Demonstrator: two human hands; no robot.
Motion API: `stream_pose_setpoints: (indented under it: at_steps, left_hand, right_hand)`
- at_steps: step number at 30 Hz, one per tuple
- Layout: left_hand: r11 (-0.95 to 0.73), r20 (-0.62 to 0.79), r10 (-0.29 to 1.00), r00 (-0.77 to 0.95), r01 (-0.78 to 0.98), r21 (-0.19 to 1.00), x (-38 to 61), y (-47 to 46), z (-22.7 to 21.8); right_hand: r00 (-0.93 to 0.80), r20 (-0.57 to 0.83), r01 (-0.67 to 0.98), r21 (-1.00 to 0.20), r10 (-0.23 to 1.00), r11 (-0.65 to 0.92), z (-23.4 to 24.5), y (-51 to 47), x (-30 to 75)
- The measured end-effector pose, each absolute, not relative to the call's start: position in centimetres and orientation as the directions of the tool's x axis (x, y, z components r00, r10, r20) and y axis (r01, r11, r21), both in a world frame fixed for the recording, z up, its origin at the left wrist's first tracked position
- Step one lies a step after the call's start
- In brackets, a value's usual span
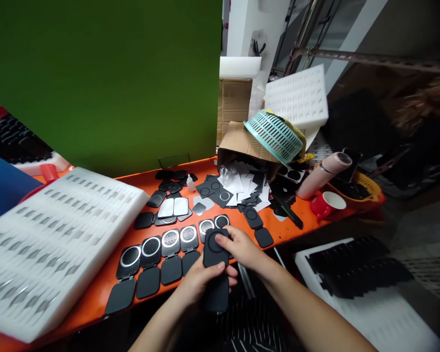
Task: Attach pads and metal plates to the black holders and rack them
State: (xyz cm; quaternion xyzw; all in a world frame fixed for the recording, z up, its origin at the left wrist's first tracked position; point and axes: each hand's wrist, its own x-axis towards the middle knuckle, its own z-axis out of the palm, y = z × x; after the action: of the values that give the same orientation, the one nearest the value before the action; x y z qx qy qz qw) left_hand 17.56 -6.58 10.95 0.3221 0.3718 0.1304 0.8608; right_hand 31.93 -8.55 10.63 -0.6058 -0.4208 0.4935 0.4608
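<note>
Both my hands hold a black folding charger pad (pixel 210 256), two rounded panels end to end with a faint ring mark on the upper one. My left hand (pixel 200 276) is closed round its middle, thumb on top. My right hand (pixel 242 247) grips the upper panel's right edge, its thumb pressed on the ring area; the fingertips below are partly hidden. Just left of them, several opened hinged pads (pixel 171 270) lie in a row along the orange table (pixel 95 274), their upper panels showing a silver ring (pixel 151 246) on a gridded face. Another hinged pad (pixel 264 237) lies to the right.
A white foam tray (pixel 95 195) with slots covers the table's left. Behind are a dropper bottle (pixel 190 184), loose ring sheets and white papers (pixel 242 188), and a cardboard box (pixel 238 139) under a turquoise basket (pixel 273 134). A pink flask (pixel 322 175) and red mug (pixel 326 205) stand right.
</note>
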Motion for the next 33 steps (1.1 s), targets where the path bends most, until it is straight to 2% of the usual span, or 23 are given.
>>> stream_pose_setpoints:
  at_steps: [4, 6, 8, 11, 13, 14, 15, 17, 18, 20, 22, 24, 29, 33]
  left_hand:
    - [0.793, -0.650, 0.446, 0.616, 0.065, 0.606, 17.9, -7.2, 10.2]
    - [0.770, -0.648, 0.510, 0.565, 0.037, 0.637, 18.3, -7.6, 9.4]
    - [0.682, -0.575, 0.622, 0.532, -0.008, 0.731, 19.0, -7.9, 8.2]
    - [0.460, -0.384, 0.723, 0.574, 0.014, 0.888, 20.1, -8.1, 6.5]
    - [0.196, -0.234, 0.735, 0.636, 0.131, 0.972, 20.6, -7.9, 5.7]
    - [0.017, -0.156, 0.721, 0.675, 0.208, 0.978, 20.8, -7.8, 5.4]
    - [-0.176, -0.085, 0.692, 0.717, 0.281, 0.943, 21.0, -7.7, 5.2]
    - [-0.503, -0.009, 0.584, 0.811, 0.371, 0.780, 21.3, -7.4, 4.7]
    - [-0.612, -0.011, 0.527, 0.850, 0.389, 0.688, 21.4, -7.4, 4.4]
    - [-0.739, -0.048, 0.450, 0.891, 0.403, 0.540, 21.7, -7.3, 3.7]
    - [-0.793, -0.081, 0.416, 0.906, 0.405, 0.455, 21.9, -7.4, 2.9]
    - [-0.814, -0.093, 0.403, 0.911, 0.403, 0.419, 22.1, -7.4, 2.2]
    - [-0.832, -0.104, 0.386, 0.917, 0.394, 0.389, 22.0, -7.4, 1.3]
    - [-0.827, -0.089, 0.388, 0.917, 0.389, 0.407, 22.1, -7.4, 1.2]
  right_hand:
    - [0.176, -0.295, -0.111, -0.954, 0.939, -0.279, 8.7, -9.8, 31.8]
    - [0.146, -0.307, -0.156, -0.946, 0.940, -0.284, 7.7, -11.1, 31.3]
    - [0.157, -0.284, -0.144, -0.954, 0.946, -0.263, 6.8, -12.4, 31.1]
    - [0.310, -0.280, -0.030, -0.958, 0.909, -0.285, 5.7, -13.2, 32.5]
    - [0.456, -0.255, 0.118, -0.932, 0.853, -0.342, 5.2, -12.7, 34.8]
    - [0.517, -0.212, 0.234, -0.897, 0.829, -0.375, 4.9, -12.1, 36.2]
    - [0.556, -0.162, 0.366, -0.833, 0.815, -0.415, 4.7, -11.4, 37.6]
    - [0.549, -0.112, 0.583, -0.660, 0.829, -0.475, 4.3, -9.8, 39.9]
    - [0.530, -0.113, 0.642, -0.593, 0.840, -0.486, 4.2, -9.0, 40.6]
    - [0.494, -0.136, 0.692, -0.536, 0.859, -0.483, 3.8, -7.6, 41.3]
    - [0.466, -0.151, 0.717, -0.514, 0.872, -0.472, 3.5, -6.6, 41.1]
    - [0.447, -0.152, 0.747, -0.479, 0.881, -0.461, 3.3, -6.3, 40.6]
    - [0.448, -0.144, 0.800, -0.377, 0.882, -0.468, 3.2, -7.2, 39.8]
    - [0.439, -0.102, 0.857, -0.250, 0.893, -0.450, 4.1, -6.4, 39.8]
